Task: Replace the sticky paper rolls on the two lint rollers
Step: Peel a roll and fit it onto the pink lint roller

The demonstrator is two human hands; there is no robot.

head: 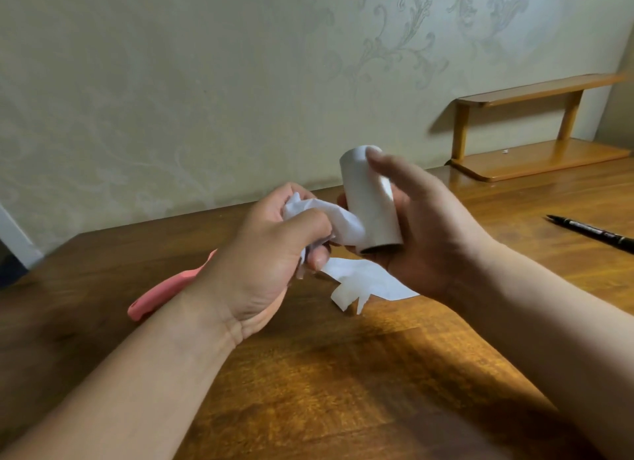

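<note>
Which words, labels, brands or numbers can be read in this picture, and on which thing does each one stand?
No text can be read.
Black marker pen on the brown wooden table: pale marks on its barrel, too blurred to read.
White cylindrical paper roll: no print visible.

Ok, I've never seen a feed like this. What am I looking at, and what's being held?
No machine here: one camera on a person's head looks down at their bare hands. The right hand grips a white paper roll; the left hand clutches a crumpled sheet that runs to the roll. On the wooden table lie a torn paper scrap, a pink handle partly hidden by the left arm, and a black marker pen.
</note>
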